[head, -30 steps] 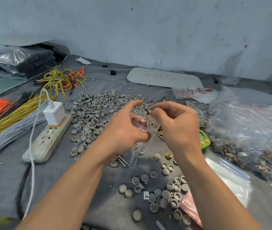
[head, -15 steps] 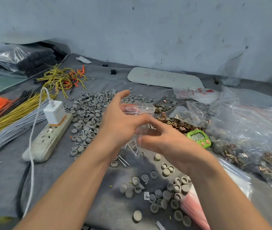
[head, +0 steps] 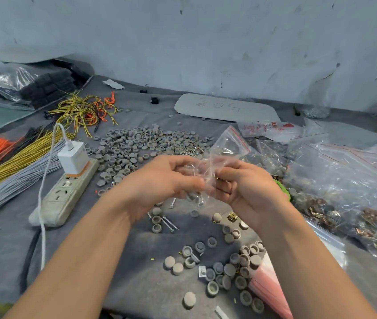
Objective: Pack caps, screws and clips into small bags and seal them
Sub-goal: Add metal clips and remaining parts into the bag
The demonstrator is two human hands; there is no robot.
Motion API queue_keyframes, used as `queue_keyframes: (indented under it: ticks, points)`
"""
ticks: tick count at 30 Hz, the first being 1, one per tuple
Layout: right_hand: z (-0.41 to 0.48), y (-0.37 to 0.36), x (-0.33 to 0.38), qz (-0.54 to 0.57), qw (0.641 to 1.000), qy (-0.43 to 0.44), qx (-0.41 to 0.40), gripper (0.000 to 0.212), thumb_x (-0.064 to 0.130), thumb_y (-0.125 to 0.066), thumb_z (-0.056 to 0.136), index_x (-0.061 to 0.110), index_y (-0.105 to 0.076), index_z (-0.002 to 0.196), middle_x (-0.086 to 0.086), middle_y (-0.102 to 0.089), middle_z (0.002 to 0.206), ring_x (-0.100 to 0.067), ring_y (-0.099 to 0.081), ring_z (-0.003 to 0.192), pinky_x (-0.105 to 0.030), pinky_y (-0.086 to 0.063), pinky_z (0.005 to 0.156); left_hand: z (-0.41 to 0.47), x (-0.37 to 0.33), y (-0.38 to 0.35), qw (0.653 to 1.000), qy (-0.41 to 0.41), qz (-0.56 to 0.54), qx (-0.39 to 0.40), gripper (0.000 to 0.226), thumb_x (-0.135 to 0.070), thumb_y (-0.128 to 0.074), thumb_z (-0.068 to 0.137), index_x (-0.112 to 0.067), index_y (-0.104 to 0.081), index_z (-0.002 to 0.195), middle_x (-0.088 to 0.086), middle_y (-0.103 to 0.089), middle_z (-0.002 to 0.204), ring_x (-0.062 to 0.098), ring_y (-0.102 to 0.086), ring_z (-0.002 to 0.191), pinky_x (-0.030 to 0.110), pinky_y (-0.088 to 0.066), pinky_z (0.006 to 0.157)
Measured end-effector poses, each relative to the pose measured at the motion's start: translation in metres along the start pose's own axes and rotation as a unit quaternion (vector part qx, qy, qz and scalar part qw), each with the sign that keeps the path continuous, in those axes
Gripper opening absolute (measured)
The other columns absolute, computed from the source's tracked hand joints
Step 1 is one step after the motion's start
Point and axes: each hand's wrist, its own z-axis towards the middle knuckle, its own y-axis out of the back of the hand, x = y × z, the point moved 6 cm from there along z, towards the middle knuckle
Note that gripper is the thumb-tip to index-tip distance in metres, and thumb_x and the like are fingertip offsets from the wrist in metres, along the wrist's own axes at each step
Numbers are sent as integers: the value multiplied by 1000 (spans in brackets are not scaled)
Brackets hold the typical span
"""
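Both hands are raised over the middle of the grey table (head: 136, 284) with a small clear bag (head: 227, 146) between them. The left hand (head: 164, 180) pinches the bag's left edge between thumb and curled fingers, and the right hand (head: 245, 189) pinches its right edge the same way, so neither is slack. The bag's long axis is close to upright, with the red-striped mouth end up and leaning far-right and the bottom hanging toward the table. Screws (head: 200, 199) lie lengthwise in its lower end. A heap of grey caps (head: 141, 141) spreads beyond the hands, and large bags of clips (head: 344, 192) lie to the right.
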Motion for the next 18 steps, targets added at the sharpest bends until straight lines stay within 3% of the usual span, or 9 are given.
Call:
queue_keyframes:
  ticks: [3, 5, 7, 11, 15, 18]
  points:
    - [1, 9, 3, 3, 999, 15, -29, 17, -12, -58, 93, 1, -69, 93, -12, -68, 73, -18, -64, 55, -30, -60, 57, 2, -1, 0, 999, -8, -14, -37, 45, 5, -83, 77, -14, -70, 116, -1, -77, 80, 10, -71, 67, 18, -52, 57]
    - [0, 12, 4, -20, 999, 24, -26, 17, -4, -62, 92, 5, -74, 85, -13, -68, 77, -21, -66, 65, -31, -60, 62, 3, 0, 2, 997, -9, -21, -73, 47, 7, -85, 74, -14, -70, 113, -7, -69, 67, 8, -67, 61, 18, -50, 54]
    - [-2, 11, 6, -61, 998, 29, -1, 21, 3, -66, 91, 12, -79, 78, -12, -71, 83, -21, -68, 72, -32, -61, 66, 3, -1, 4, 995, -13, -20, -101, 51, 11, -86, 71, -15, -70, 113, -1, -73, 71, 11, -69, 62, 19, -52, 55]
    - [-7, 3, 10, -181, 980, 58, 50, 20, 3, -77, 83, 20, -83, 92, -5, -78, 86, -15, -70, 74, -23, -59, 68, 5, -1, 8, 989, -13, -25, -148, 57, 24, -77, 69, -20, -69, 103, 3, -74, 71, 10, -66, 56, 18, -50, 50]
    - [-6, 7, 15, -288, 949, 114, -59, 20, 4, -86, 79, 23, -82, 81, -4, -76, 71, -13, -68, 61, -27, -55, 59, 5, 5, 7, 991, 7, 56, -121, 49, 16, -77, 72, -22, -70, 103, 2, -77, 76, 8, -68, 60, 16, -51, 55]
    - [-5, 9, 15, -354, 917, 139, -125, 20, 18, -88, 83, 33, -81, 72, 0, -75, 64, -16, -70, 58, -41, -59, 62, 8, 9, 10, 984, 8, 127, -127, 50, 11, -79, 71, -22, -76, 109, 0, -79, 90, 13, -74, 79, 30, -61, 76]
